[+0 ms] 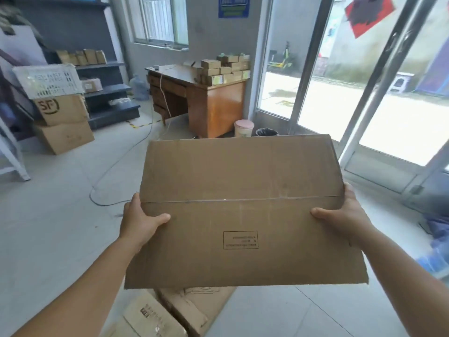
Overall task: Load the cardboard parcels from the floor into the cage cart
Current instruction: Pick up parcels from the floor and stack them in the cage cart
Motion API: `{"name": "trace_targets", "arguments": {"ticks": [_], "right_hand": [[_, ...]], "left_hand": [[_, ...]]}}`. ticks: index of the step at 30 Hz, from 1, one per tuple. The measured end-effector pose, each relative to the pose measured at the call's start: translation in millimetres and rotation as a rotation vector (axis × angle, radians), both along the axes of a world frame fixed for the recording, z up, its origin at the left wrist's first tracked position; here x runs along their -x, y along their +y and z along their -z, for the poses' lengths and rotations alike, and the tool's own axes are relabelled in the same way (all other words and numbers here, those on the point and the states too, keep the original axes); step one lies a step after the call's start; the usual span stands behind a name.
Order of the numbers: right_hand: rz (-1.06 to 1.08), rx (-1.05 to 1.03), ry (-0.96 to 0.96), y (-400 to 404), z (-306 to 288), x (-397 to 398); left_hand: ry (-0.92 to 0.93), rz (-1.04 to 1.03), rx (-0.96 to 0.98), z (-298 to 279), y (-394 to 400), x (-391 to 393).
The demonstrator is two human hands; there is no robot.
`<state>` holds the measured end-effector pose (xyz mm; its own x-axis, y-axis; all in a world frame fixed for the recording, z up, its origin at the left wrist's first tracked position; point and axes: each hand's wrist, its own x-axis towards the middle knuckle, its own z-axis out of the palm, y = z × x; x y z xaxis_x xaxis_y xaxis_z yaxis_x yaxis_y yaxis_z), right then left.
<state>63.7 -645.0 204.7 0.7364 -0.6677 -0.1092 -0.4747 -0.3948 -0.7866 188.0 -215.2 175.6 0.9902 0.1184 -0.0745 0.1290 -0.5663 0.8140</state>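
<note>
A large brown cardboard parcel [240, 210] with a taped seam and a small printed rectangle on top fills the middle of the head view, held up off the floor. My left hand [139, 221] grips its left edge, thumb lying on the top face. My right hand [345, 215] grips the right edge the same way. Below the parcel, more cardboard parcels [175, 314] lie on the floor near my feet. No cage cart is in view.
A wooden desk [213, 103] stacked with small boxes stands ahead. At left are stacked cartons [63, 122] under a white crate, plus dark shelving [107, 93]. A cable [116, 164] runs across the tiled floor. Glass doors [364, 105] are at right, bins [244, 127] by the desk.
</note>
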Motion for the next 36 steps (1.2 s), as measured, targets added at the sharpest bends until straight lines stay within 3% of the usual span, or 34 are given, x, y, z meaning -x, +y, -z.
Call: {"name": "trace_targets", "arguments": {"ticks": [14,26,36], "right_hand": [[0.416,0.083,-0.226,-174.8,-95.1,173.9],[0.707,0.191,-0.306,-287.0,-142.0,368.8],[1.037,0.188,-0.328,-321.7,-135.9,507.2]], "left_hand": [[-0.202,0.416,0.135,-99.9,-264.7,5.0],[-0.272,0.706,0.208,-147.6,-488.8,111.9],[-0.259,1.013,0.229,-156.9,-650.0,194.8]]}}
